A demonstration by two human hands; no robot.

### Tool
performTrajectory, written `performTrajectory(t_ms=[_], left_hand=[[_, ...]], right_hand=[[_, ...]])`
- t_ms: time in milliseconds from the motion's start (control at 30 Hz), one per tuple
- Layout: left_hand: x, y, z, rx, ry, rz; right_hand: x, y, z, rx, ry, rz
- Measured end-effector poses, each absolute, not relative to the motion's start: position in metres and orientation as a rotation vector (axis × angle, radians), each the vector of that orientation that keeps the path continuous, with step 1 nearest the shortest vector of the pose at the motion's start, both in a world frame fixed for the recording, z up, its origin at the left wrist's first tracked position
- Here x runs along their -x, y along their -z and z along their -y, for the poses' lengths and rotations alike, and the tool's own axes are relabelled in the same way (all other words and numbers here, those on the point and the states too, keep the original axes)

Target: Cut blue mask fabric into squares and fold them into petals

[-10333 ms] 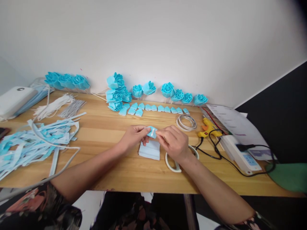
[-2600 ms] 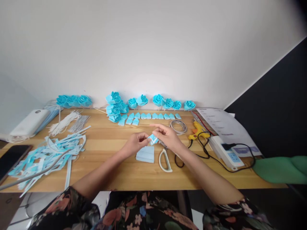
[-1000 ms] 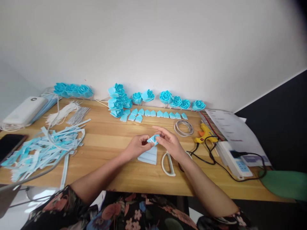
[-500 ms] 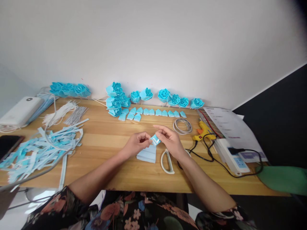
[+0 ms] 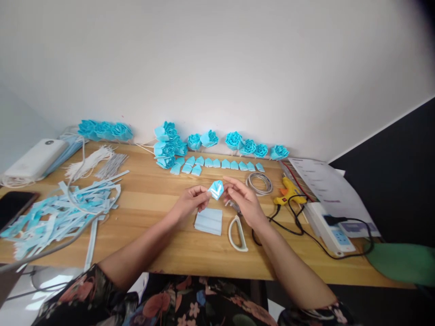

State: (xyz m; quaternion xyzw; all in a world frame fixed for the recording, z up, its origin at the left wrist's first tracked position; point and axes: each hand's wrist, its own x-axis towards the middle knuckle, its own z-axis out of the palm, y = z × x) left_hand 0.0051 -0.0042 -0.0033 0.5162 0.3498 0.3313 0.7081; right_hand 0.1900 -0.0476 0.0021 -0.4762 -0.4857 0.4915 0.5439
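My left hand (image 5: pixel 189 203) and my right hand (image 5: pixel 243 201) meet over the middle of the wooden table (image 5: pixel 156 185). Both pinch a small folded blue petal piece (image 5: pixel 216 189), held up between the fingertips just above the table. Right below it lies a small stack of blue mask-fabric rectangles (image 5: pixel 208 221). White-handled scissors (image 5: pixel 237 231) lie beside the stack, under my right wrist. A row of finished blue petals (image 5: pixel 217 163) lies further back, and blue fabric roses (image 5: pixel 238 140) lean along the wall.
A pile of cut blue and white mask strips (image 5: pixel 57 210) covers the left side, with a phone (image 5: pixel 13 206) and a white power bank (image 5: pixel 36 156) beyond. On the right are tape rolls (image 5: pixel 260 183), a yellow glue gun (image 5: pixel 288 192), a power strip (image 5: pixel 331 224) with black cables and papers (image 5: pixel 326 181).
The petal piece has been turned and lifted slightly between my fingertips, its folded face now showing. My hands stay in the same spot above the fabric stack.
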Motion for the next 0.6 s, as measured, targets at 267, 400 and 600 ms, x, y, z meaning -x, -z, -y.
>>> performTrajectory(t_ms=[267, 400, 600], left_hand=[[-0.005, 0.001, 0.009, -0.9, -0.465, -0.606], [-0.006, 0.001, 0.009, -0.908, -0.439, -0.606], [-0.004, 0.009, -0.001, -0.942, -0.64, -0.72]], right_hand=[[-0.191, -0.005, 0.051, 1.132, -1.306, 1.313], [-0.192, -0.004, 0.05, 1.109, -1.306, 1.319], [-0.201, -0.011, 0.043, 1.29, -1.179, 1.211]])
